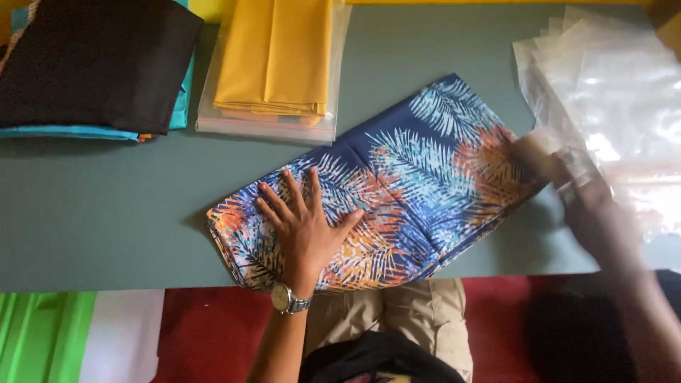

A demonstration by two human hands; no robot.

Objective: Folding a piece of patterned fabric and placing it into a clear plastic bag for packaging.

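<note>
head view — straight down | close above table — single view

Your grey-green table carries a folded palm-leaf print cloth lying slantwise at its near middle, reaching toward the right. At the far left you have a black cloth stacked on a teal one, and just right of them a yellow cloth in a clear bag. A pile of clear plastic bags lies at the far right.
</note>
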